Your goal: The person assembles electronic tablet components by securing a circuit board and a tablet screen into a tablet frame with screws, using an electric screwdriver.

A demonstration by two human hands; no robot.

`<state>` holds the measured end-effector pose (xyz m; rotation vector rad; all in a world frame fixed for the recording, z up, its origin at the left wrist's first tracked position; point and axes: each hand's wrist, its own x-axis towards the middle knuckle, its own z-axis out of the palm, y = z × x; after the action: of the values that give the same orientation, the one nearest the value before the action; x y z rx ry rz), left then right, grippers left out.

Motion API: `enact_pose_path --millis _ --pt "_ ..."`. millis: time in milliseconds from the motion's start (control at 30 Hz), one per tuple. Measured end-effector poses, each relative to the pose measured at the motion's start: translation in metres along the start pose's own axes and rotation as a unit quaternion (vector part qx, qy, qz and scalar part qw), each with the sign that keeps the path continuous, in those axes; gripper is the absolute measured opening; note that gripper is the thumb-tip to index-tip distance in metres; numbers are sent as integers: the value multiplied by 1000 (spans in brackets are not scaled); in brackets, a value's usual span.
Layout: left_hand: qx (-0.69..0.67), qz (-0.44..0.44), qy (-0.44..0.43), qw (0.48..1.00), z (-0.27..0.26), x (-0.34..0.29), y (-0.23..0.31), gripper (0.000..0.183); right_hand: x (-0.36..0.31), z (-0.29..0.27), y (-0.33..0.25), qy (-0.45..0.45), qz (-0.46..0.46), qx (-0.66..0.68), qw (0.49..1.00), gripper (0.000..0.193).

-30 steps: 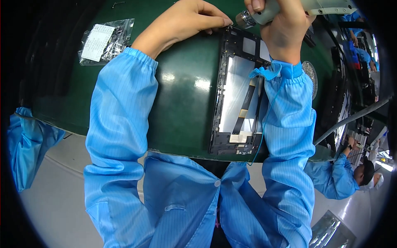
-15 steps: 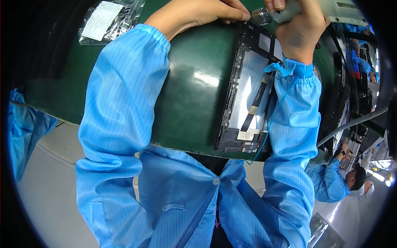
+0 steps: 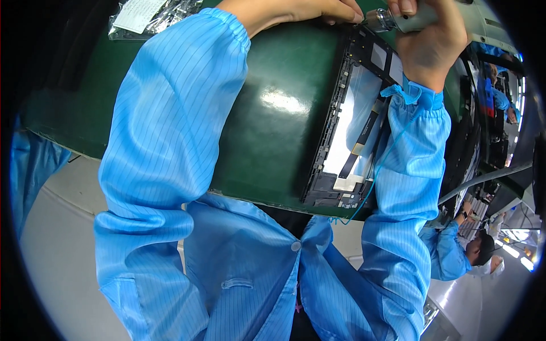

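My right hand (image 3: pixel 435 42) is wrapped round a grey-white electric screwdriver (image 3: pixel 480 23) with a silver metal nose, lying nearly sideways and pointing left. The fingertips of my left hand (image 3: pixel 335 10) are pinched together right at that nose; whatever they hold is too small to make out. Below both hands lies a long black-framed electronic panel (image 3: pixel 341 133), its far end under the screwdriver's nose. A dark flat ribbon cable (image 3: pixel 362 142) runs along the panel's silvery inner face. My right forearm covers part of its right side.
A clear plastic bag (image 3: pixel 165 20) of small dark parts with a white label lies at the far left of the green tabletop (image 3: pixel 273 136). A thin blue cord (image 3: pixel 372 179) hangs from my right wrist over the panel. At right, another person (image 3: pixel 463 250) in blue is at work.
The whole view has shifted, so the bag sits higher and the panel further right. Both hands stay together at the panel's far end, with the screwdriver still in my right hand.
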<state>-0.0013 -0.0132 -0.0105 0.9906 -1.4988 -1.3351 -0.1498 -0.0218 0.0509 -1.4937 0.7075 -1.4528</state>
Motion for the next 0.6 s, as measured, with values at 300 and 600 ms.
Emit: enact_pose_path --millis 300,600 --pt "0 9 3 1000 2 -2 3 15 0 0 0 4 -7 -22 1000 21" --pt "53 6 18 998 3 -5 9 17 0 -2 2 -12 -20 -24 999 21"
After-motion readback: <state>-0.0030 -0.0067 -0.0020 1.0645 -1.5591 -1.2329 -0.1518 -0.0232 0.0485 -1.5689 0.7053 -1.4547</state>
